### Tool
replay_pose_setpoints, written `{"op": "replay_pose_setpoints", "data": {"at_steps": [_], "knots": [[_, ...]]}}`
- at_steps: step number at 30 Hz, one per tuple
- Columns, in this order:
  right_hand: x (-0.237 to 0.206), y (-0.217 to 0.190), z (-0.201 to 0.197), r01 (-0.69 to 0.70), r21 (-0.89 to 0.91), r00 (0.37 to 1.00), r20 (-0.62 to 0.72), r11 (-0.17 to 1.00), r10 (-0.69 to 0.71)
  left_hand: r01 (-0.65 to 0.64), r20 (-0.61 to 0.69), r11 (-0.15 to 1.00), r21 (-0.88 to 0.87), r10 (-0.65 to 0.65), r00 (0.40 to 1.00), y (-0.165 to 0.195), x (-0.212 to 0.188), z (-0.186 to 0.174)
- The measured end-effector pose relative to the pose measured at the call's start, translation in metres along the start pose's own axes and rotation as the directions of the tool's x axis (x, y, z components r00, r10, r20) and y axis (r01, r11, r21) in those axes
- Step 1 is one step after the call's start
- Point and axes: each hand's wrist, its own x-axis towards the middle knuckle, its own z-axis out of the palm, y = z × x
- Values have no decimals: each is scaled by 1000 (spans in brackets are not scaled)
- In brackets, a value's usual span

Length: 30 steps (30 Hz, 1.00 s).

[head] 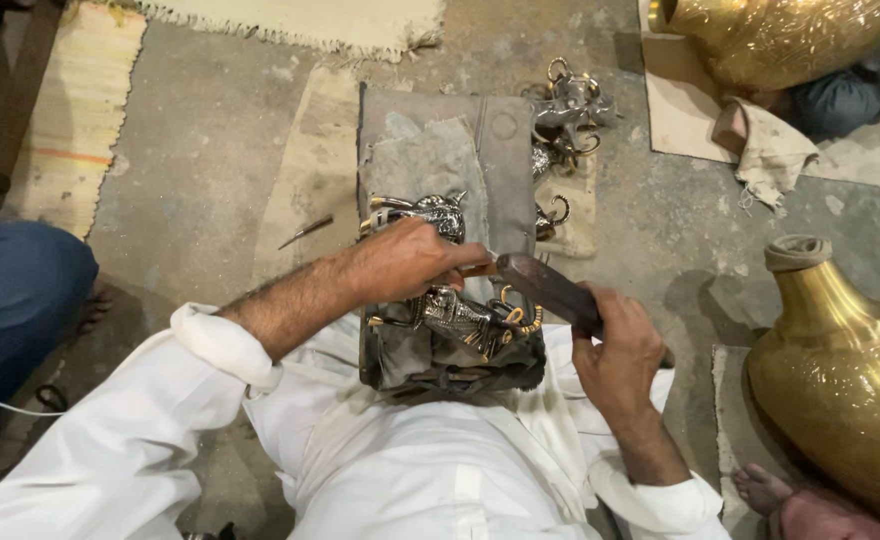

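My left hand (410, 262) is closed around a thin chisel (477, 269), its tip resting on a silver and gold metal figurine (457, 318) that lies on a dark padded block (505, 135) in front of my lap. My right hand (618, 358) grips a dark wooden mallet (550, 287), whose head sits right at the chisel's end. A second similar figurine (430, 211) lies on the block just beyond my left hand.
Several more metal figurines (568, 112) lie at the block's far right. A thin tool (306, 232) rests on the concrete floor at left. Large brass vases (845, 375) stand at right, another brass vase (780, 40) at top right. A person's blue-clad leg (15, 290) is at left, a bare foot (765, 490) at bottom right.
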Motion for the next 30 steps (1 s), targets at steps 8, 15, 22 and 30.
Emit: {"op": "replay_pose_setpoints", "data": {"at_steps": [8, 15, 22, 30], "knots": [[-5, 2, 3, -147, 93, 989, -21, 985, 149, -13, 76, 998, 55, 9, 997, -1, 3, -5], [-11, -1, 3, -290, 131, 955, -29, 948, 296, -53, 69, 999, 1, 53, 996, -1, 5, -9], [-10, -3, -4, -269, 223, 959, -32, 937, 282, -108, 39, 994, -9, 108, 993, -5, 6, -6], [-6, -6, -6, -433, 117, 900, 2, 894, 435, -13, 21, 997, -71, 15, 1000, -4, 0, -6]]}}
